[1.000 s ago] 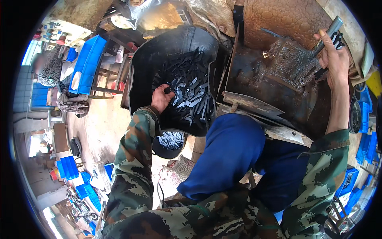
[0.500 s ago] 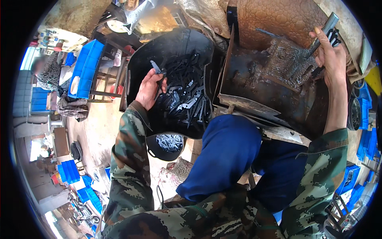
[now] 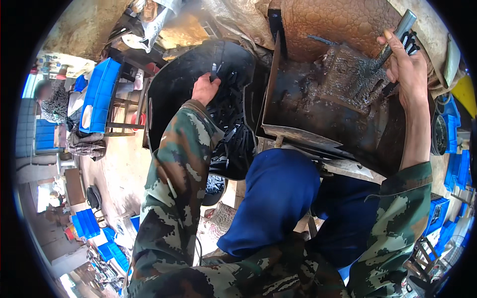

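My left hand reaches over a large black tub. Its fingers are closed on a small flat metal piece with a pale tip pointing away from me; the rest is hidden by the hand. Dark narrow metal pieces lie heaped in the tub. At the right, my right hand is closed round a grey metal rod, thumb along it. The rod slants down toward a block coated in wet brown sludge. Dark ridged pieces show behind that hand; whether it holds them too is unclear.
The block sits in a dirty metal trough beside my knees. A smaller bucket with pale metal pieces stands near my left sleeve. Blue crates stand at the left, near a person. More blue bins line the right.
My left hand has moved away from me and slightly right, deeper over the tub, with the metal piece. My right hand keeps its hold on the rod. The whole view has shifted slightly.
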A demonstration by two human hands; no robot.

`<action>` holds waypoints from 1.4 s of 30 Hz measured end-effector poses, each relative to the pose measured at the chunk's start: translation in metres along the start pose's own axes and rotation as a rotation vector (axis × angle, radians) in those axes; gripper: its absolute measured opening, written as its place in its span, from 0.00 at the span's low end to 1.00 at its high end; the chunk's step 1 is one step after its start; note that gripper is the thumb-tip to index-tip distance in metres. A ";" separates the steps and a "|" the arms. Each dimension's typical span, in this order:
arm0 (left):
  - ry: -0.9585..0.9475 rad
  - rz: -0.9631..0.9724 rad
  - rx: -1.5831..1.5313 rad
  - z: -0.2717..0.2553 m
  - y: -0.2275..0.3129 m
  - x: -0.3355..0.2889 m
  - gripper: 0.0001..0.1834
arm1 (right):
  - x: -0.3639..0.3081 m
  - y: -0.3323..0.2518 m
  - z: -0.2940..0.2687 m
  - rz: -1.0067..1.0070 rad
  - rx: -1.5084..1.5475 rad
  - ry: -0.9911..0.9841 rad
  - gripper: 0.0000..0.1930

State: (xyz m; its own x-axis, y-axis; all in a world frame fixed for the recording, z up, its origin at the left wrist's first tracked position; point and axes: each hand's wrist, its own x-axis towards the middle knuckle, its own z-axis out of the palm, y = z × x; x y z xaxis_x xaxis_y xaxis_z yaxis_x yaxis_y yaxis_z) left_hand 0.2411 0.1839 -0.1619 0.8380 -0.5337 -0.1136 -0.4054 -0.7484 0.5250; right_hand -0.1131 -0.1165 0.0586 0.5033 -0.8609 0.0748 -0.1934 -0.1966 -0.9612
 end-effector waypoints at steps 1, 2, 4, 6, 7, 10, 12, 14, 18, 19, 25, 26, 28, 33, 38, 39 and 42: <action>0.150 0.121 0.174 0.003 -0.012 0.004 0.26 | 0.000 -0.001 0.003 -0.007 0.008 -0.004 0.20; 0.141 0.130 0.167 0.009 -0.005 0.006 0.26 | 0.001 0.002 0.001 -0.008 0.020 0.014 0.19; -0.061 0.038 0.178 0.019 0.006 0.009 0.30 | 0.002 0.004 -0.003 -0.008 0.028 0.037 0.19; -0.056 0.011 0.191 0.024 0.017 0.005 0.30 | -0.001 0.003 -0.004 -0.018 -0.019 0.043 0.19; -0.045 -0.022 0.207 0.025 0.022 0.004 0.31 | -0.001 0.003 -0.004 -0.015 -0.022 0.047 0.19; -0.055 -0.062 0.137 0.009 0.013 0.007 0.29 | 0.000 0.002 0.000 -0.014 0.011 0.048 0.19; 0.036 -0.003 0.079 0.004 0.020 -0.001 0.28 | 0.000 0.004 -0.001 -0.019 -0.016 0.059 0.19; 0.284 0.186 0.084 -0.003 0.023 -0.006 0.20 | 0.000 0.004 -0.001 -0.020 -0.008 0.062 0.19; -0.059 0.021 -0.765 -0.033 0.046 -0.039 0.06 | -0.003 0.004 -0.002 -0.029 -0.017 0.056 0.20; -0.052 0.026 -0.763 -0.043 0.049 -0.049 0.06 | -0.003 0.002 -0.002 -0.036 -0.011 0.056 0.20; -0.315 0.017 -1.107 -0.067 0.058 -0.098 0.08 | -0.006 -0.005 0.000 -0.011 0.001 0.052 0.17; -0.349 -0.016 -1.095 -0.074 0.066 -0.109 0.09 | -0.006 -0.004 0.000 -0.004 0.016 0.058 0.17; -0.397 -0.061 -1.153 -0.081 0.069 -0.123 0.09 | -0.005 -0.004 0.000 -0.002 0.034 0.062 0.16; -0.520 -0.127 -1.206 -0.098 0.071 -0.136 0.09 | -0.006 -0.006 0.005 -0.009 0.085 0.110 0.18; -0.502 0.000 -1.081 -0.113 0.103 -0.150 0.10 | -0.009 -0.010 0.005 0.013 0.100 0.126 0.16; -0.520 0.022 -1.079 -0.118 0.111 -0.153 0.10 | -0.008 -0.010 0.007 0.014 0.107 0.123 0.15; -0.572 0.082 -1.086 -0.123 0.146 -0.158 0.12 | -0.008 -0.007 0.008 -0.007 0.107 0.107 0.16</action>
State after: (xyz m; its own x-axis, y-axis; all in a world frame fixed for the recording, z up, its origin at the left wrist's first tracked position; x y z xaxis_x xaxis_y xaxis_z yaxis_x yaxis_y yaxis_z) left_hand 0.0946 0.2072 0.0363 0.4326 -0.8642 -0.2570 0.2940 -0.1342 0.9463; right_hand -0.1086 -0.1043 0.0625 0.4108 -0.9058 0.1040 -0.0967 -0.1567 -0.9829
